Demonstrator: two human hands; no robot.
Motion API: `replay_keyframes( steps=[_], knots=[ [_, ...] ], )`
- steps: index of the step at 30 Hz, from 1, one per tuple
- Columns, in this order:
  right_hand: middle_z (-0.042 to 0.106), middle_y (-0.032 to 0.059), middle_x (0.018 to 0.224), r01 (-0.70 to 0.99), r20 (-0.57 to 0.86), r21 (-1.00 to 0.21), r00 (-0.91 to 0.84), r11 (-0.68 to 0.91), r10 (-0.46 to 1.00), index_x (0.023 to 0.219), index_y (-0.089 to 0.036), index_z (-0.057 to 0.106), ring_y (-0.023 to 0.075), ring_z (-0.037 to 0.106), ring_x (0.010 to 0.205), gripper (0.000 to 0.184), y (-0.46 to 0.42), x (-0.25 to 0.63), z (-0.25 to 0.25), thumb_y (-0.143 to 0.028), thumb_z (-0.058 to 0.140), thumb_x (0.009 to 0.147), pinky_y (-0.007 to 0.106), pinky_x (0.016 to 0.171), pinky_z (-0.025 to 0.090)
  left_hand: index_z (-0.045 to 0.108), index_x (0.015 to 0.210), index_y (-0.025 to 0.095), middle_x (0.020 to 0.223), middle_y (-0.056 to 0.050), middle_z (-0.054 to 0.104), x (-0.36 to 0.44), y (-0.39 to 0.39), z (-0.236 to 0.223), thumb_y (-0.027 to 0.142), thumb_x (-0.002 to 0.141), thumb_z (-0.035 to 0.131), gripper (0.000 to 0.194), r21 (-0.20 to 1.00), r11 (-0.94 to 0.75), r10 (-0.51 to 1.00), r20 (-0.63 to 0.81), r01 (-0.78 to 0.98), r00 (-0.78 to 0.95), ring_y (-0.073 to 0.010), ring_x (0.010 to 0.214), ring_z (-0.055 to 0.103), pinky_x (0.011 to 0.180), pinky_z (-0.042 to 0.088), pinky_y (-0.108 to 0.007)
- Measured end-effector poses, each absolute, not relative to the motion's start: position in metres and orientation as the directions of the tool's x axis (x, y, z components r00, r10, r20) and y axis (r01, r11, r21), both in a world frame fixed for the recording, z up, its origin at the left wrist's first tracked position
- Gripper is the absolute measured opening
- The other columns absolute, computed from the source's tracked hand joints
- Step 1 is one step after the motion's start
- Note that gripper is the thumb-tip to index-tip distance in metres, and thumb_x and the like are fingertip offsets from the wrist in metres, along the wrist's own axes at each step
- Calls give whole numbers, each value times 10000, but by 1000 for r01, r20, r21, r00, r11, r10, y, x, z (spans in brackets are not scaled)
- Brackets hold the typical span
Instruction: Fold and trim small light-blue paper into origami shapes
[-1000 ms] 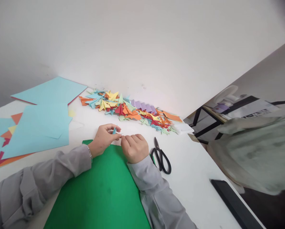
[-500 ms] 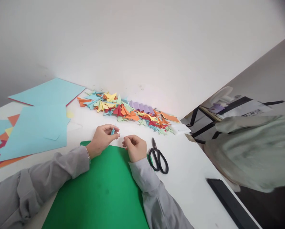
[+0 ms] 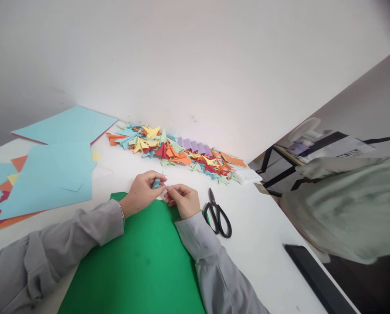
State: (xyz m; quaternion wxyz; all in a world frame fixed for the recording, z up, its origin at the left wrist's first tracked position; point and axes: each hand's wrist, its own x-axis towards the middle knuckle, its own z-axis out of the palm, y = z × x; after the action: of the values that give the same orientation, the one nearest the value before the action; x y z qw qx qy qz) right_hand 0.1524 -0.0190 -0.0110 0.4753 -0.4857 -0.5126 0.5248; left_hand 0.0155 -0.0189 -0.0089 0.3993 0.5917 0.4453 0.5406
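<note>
Between the thumb and fingers of my left hand (image 3: 143, 192) is a small folded piece of light blue paper (image 3: 156, 183), mostly covered by the fingers. My right hand (image 3: 184, 200) is closed in a pinch right beside it, its fingertips meeting my left thumb. Whether the right fingers grip the blue paper too, I cannot make out. Under both hands and wrists lies a large green sheet (image 3: 139, 261). Black-handled scissors (image 3: 217, 213) rest on the table just right of my right hand, blades pointing away.
Folded paper shapes (image 3: 168, 150) in many colours are heaped along the wall. Light blue sheets (image 3: 60, 170) and coloured scraps (image 3: 10, 181) lie at the left. A black flat object (image 3: 315, 274) sits by the right table edge. Beyond it is a person in a pale green garment (image 3: 351, 209).
My right hand has moved slightly left, and its fingertips now meet those of my left hand. More of the blue paper shows. At the right, the other person has shifted slightly.
</note>
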Motion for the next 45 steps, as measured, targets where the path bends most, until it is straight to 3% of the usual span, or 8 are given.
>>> replay_keyframes(
  steps=[14,30,36,45],
  knots=[
    [599,-6,462,63,33,-997,-25,34,999,587,-150,611,107,528,396,236,-21,149,-10,-379,667,590,208,367,397,628,788,125,706,-31,622,16,-19,-5,177,610,618,185,964,-248,968,251,100,-22,-122,652,541,568,425,-236],
    [615,9,486,123,77,-989,-33,81,996,593,-156,617,117,538,408,238,-20,149,-13,-390,655,606,226,404,408,627,832,126,802,-52,643,15,-17,-10,173,586,640,251,978,-204,979,204,43,-10,-160,778,578,674,461,-271],
    [608,-2,470,55,62,-997,-29,63,998,598,-154,620,108,529,391,247,-17,150,-19,-396,674,596,215,378,403,628,824,129,796,-43,639,15,-17,-8,169,580,645,248,982,-186,982,187,21,-16,-143,747,569,644,450,-253],
    [656,0,546,-142,4,-990,-158,-19,987,705,-147,659,104,588,450,210,-18,152,-18,-318,715,597,206,432,458,625,824,130,754,-21,617,15,-19,-7,135,543,664,284,991,-109,994,107,-77,-26,-119,692,556,606,448,-238]
  ],
)
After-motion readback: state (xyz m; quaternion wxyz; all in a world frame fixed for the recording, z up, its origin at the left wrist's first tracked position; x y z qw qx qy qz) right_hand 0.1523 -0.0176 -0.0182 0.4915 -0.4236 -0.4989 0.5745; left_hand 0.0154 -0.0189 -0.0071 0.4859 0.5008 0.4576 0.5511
